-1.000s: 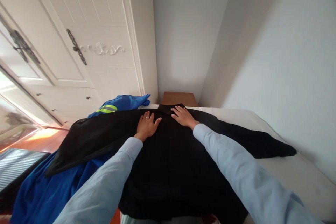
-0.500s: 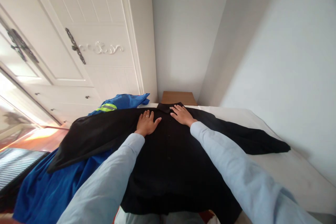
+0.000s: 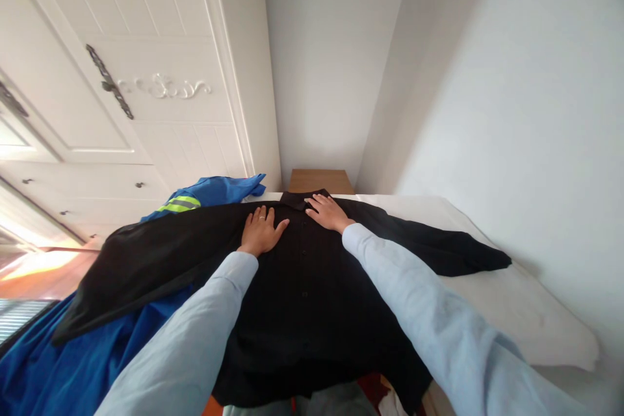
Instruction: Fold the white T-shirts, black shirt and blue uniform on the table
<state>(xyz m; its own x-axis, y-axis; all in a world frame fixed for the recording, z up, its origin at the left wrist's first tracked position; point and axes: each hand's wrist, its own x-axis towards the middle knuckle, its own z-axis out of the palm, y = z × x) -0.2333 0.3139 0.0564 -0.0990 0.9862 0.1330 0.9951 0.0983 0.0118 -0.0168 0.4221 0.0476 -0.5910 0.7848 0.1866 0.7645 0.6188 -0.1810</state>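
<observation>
A black buttoned shirt (image 3: 312, 312) lies spread front up, its collar at the far edge and both sleeves stretched out to the sides. My left hand (image 3: 262, 231) rests flat on its upper chest, left of the buttons, fingers spread, a ring on one finger. Just right of the collar, my right hand (image 3: 328, 212) lies with fingers extended on the cloth near the collar. Neither hand grips anything. Under the left sleeve is blue cloth (image 3: 121, 344), and a blue garment with yellow-green and grey stripes (image 3: 214, 192) lies beyond that sleeve.
White padded surface (image 3: 517, 318) extends under the shirt to the right, along a pale wall (image 3: 536, 110). A wooden piece of furniture (image 3: 322, 181) stands past the far edge. On the left rises a white wardrobe (image 3: 180, 52) with dark handles. A ribbed object (image 3: 19, 318) is at lower left.
The view has shifted a little, so the wardrobe, shirt and hands appear further left. Both hands stay in about the same places on the shirt.
</observation>
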